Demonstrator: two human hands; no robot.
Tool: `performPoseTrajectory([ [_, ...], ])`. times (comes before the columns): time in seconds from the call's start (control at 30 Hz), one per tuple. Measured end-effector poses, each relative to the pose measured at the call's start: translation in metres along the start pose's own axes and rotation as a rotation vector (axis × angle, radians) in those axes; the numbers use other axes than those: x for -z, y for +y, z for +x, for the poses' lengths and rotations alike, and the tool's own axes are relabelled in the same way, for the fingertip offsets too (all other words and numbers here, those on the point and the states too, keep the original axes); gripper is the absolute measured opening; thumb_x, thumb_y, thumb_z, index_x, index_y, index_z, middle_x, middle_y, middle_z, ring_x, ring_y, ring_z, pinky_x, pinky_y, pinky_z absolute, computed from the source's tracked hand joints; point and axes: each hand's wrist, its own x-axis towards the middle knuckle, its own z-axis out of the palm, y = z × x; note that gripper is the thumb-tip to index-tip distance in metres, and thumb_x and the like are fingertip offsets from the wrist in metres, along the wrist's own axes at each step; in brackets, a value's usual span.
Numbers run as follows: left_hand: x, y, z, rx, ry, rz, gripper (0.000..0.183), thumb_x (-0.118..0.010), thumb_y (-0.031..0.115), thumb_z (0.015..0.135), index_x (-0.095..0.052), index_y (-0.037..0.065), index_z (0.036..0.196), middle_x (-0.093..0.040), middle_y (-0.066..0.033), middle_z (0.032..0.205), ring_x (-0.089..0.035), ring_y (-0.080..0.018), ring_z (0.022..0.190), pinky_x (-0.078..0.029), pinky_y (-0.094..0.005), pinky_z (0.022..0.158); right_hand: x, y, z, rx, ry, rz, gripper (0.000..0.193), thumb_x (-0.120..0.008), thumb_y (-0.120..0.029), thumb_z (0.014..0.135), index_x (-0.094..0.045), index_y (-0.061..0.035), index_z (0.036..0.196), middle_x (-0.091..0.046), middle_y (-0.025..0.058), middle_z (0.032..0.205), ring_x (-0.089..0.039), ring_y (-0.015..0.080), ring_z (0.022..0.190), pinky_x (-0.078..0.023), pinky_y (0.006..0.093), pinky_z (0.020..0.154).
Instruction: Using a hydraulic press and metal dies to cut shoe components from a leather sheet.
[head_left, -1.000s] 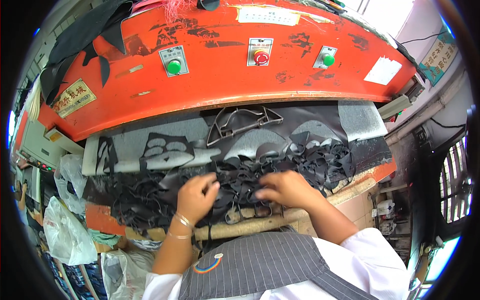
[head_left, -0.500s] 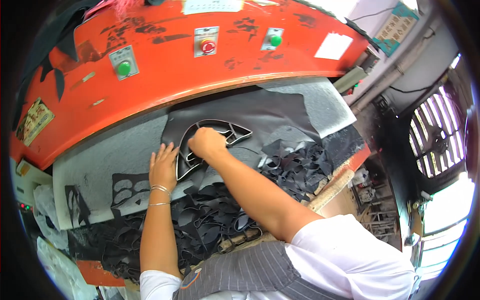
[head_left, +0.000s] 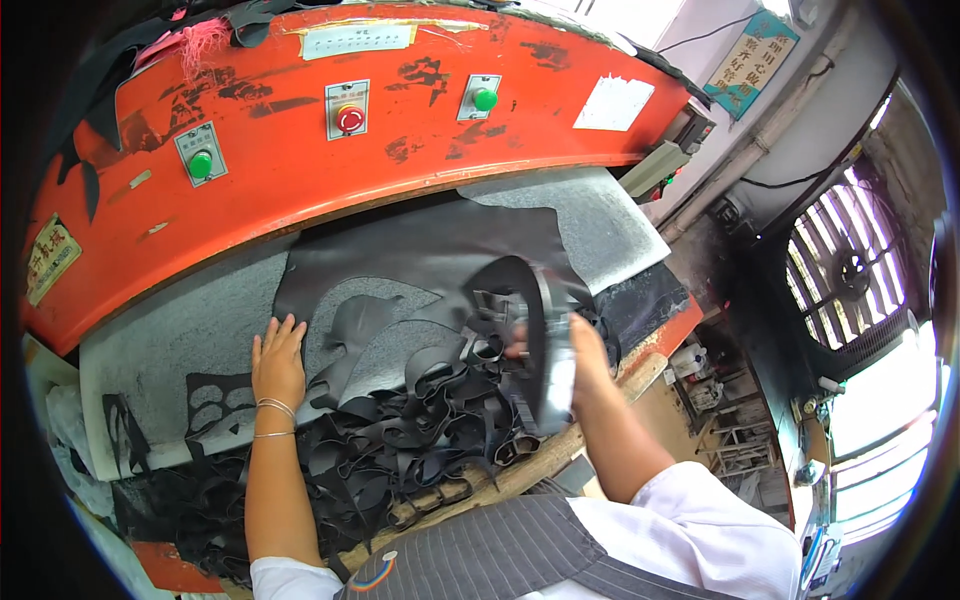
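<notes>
My right hand (head_left: 592, 368) grips a curved steel cutting die (head_left: 550, 345), lifted and tilted on edge over the right side of the offcuts; motion blurs it. Below and behind the die, a dark leather sheet (head_left: 420, 240) covers the middle of the grey-white cutting board (head_left: 200, 300). An arched opening in the sheet bares the board, and a loose dark leather piece (head_left: 352, 328) lies across it. My left hand (head_left: 278, 368), fingers stretched out, rests flat at the left edge of the sheet, holding nothing.
A red press beam (head_left: 270, 140) with green buttons (head_left: 201, 164) and a red stop button (head_left: 350, 119) spans the far side. Heaped black leather scraps (head_left: 400, 440) fill the near side. At right are a fan (head_left: 852, 270) and a cluttered shelf (head_left: 745, 430).
My right hand has raised the die off the leather and swung it right, tilting it. The arched opening and loose piece now show. My left hand stays by the sheet's left edge.
</notes>
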Motion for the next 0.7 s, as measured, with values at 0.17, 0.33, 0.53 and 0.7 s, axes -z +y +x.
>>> performPoseTrajectory([
  [0.17, -0.006, 0.014, -0.003, -0.013, 0.030, -0.004, 0.031, -0.051, 0.012, 0.093, -0.064, 0.014, 0.122, -0.054, -0.0045, 0.139, -0.039, -0.0259, 0.137, -0.026, -0.0444, 0.114, 0.091, -0.056, 0.031, 0.139, -0.227, -0.376, 0.013, -0.062, -0.006, 0.087, -0.061, -0.0023, 0.099, -0.066, 0.0106, 0.081, -0.068, 0.0230, 0.074, -0.055, 0.0320, 0.067],
  [0.33, -0.003, 0.098, 0.019, -0.119, 0.207, -0.273, 0.022, -0.061, 0.016, 0.086, -0.069, 0.004, 0.103, -0.066, -0.0161, 0.115, -0.058, -0.0346, 0.116, -0.041, -0.0451, 0.100, 0.120, -0.071, 0.104, 0.663, -0.420, -1.285, 0.011, -0.061, -0.007, 0.088, -0.061, -0.0039, 0.098, -0.063, 0.0163, 0.082, -0.064, 0.0341, 0.081, -0.050, 0.0407, 0.071],
  [0.53, -0.050, 0.229, 0.044, 0.036, 0.076, -0.550, 0.025, -0.062, 0.017, 0.085, -0.065, 0.005, 0.106, -0.060, -0.0190, 0.127, -0.052, -0.0353, 0.124, -0.035, -0.0448, 0.106, 0.109, -0.048, 0.230, 1.014, -0.908, -1.437, 0.008, -0.060, -0.004, 0.079, -0.061, -0.0060, 0.087, -0.064, 0.0119, 0.083, -0.060, 0.0328, 0.087, -0.048, 0.0429, 0.076],
  [0.7, -0.084, 0.266, 0.044, 0.191, 0.130, -0.506, 0.020, -0.059, 0.013, 0.086, -0.056, 0.005, 0.104, -0.057, -0.0215, 0.131, -0.045, -0.0388, 0.130, -0.025, -0.0512, 0.112, 0.095, -0.038, 0.271, 1.153, -1.107, -1.445, 0.006, -0.057, -0.003, 0.077, -0.059, -0.0067, 0.082, -0.064, 0.0068, 0.080, -0.060, 0.0286, 0.089, -0.049, 0.0400, 0.079],
])
